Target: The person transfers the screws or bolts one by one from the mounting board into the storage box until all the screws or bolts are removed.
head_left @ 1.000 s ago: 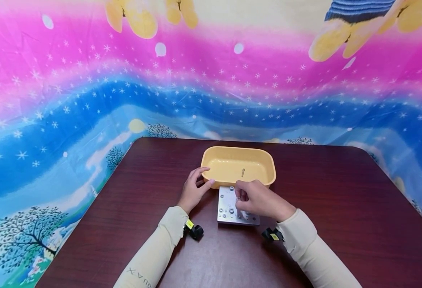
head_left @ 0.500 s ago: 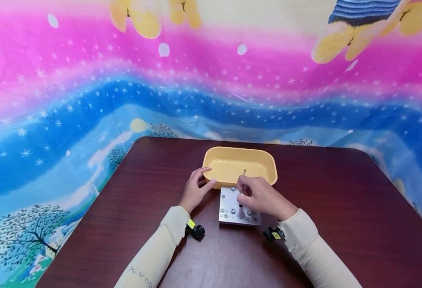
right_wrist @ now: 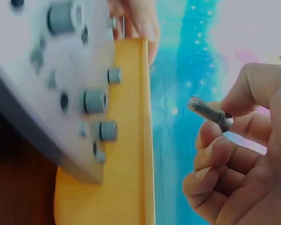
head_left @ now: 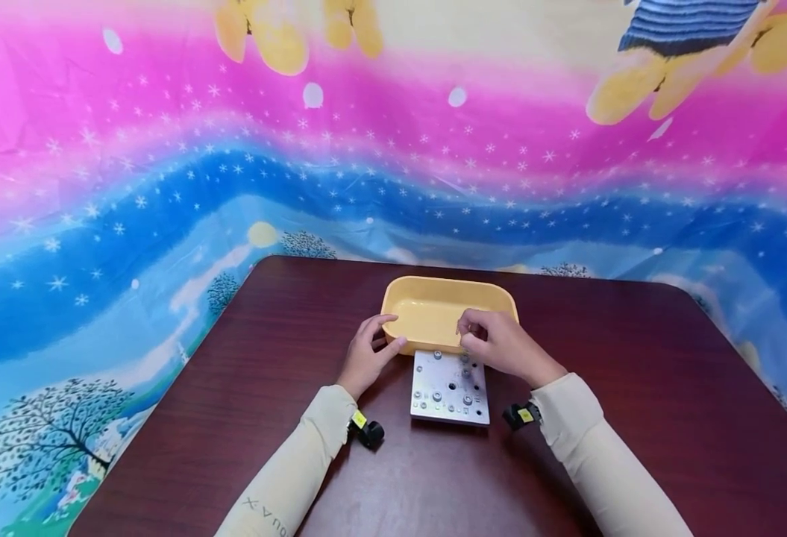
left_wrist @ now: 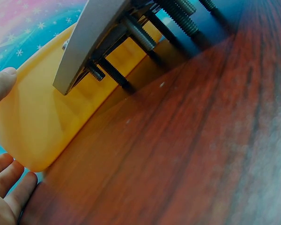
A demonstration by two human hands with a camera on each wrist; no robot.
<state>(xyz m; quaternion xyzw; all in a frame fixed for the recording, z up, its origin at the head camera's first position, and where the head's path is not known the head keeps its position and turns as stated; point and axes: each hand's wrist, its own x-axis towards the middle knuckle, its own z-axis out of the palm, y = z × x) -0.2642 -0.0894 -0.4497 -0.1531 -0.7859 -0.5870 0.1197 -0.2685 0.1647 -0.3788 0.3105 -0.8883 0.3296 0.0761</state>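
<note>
Over the yellow tray [head_left: 427, 319] gripped by left hand [head_left: 364, 358], screw [right_wrist: 210, 113] pinched in right hand [head_left: 503, 345]

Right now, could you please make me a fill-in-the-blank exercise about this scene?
The hand pinching a screw is the person's ____ one.
The tub is coloured ____.
Of the tub and metal plate, the ____ is nearer the person.
Threaded shanks beneath the metal plate point ____, toward the table.

Missing words: right; yellow; metal plate; downward.
</note>
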